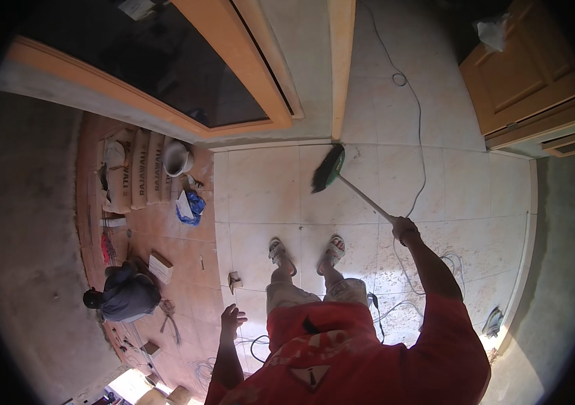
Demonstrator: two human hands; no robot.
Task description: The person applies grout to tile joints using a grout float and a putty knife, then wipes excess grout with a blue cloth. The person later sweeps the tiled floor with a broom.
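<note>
My right hand (405, 231) is wrapped round the pale handle (368, 200) of a broom, with the arm stretched out to the right of my body. The broom's head (328, 169) has dark bristles and a green back. It rests on the white tiled floor (260, 182), close to the foot of the door frame. My left hand (232, 319) hangs at my left side, holding nothing, its fingers loosely bent and apart. My sandalled feet stand on the tiles between the two hands, below the broom's head.
A grey cable (420, 135) winds over the tiles, which carry scattered dirt at right. An open wooden door (530, 67) stands far right. On the brown floor at left are stacked sacks (140, 169), a bucket (178, 159), a blue bag (193, 208) and a crouching person (128, 293).
</note>
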